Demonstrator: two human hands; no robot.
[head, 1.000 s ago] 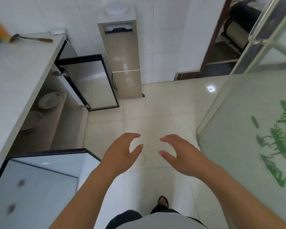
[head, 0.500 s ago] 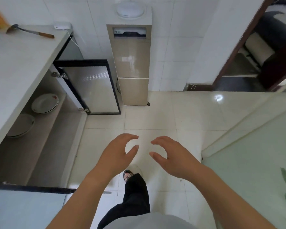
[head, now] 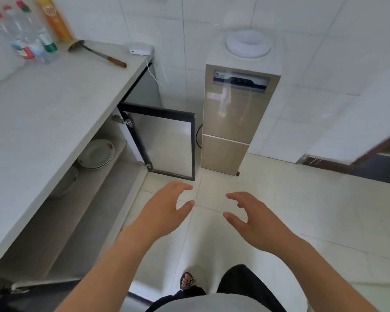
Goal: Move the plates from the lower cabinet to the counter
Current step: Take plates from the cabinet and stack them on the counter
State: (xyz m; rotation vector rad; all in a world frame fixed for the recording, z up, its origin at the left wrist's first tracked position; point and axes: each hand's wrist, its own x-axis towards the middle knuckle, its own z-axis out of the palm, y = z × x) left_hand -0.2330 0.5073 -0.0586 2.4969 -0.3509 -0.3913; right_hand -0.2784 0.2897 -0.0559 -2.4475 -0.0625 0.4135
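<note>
Pale grey stone surface [head: 54,104] fills the left side, above the open lower cabinet [head: 81,221]. Beside it stands a tall beige water dispenser [head: 232,122], and the cabinet's black-framed frosted-glass door [head: 167,145] stands wide open between the two. Over the cream floor tiles [head: 324,210], the left hand [head: 162,212] and the right hand [head: 257,219] hover near each other without touching. Each grip is loose, fingers spread and lightly curved, holding nothing. A stack of round white plates [head: 98,154] rests on the cabinet's shelf at its far end. Nearer, a second white dish [head: 65,183], perhaps a plate, is half hidden under the surface's edge. A wood-handled metal ladle [head: 95,52] lies at the surface's far end.
</note>
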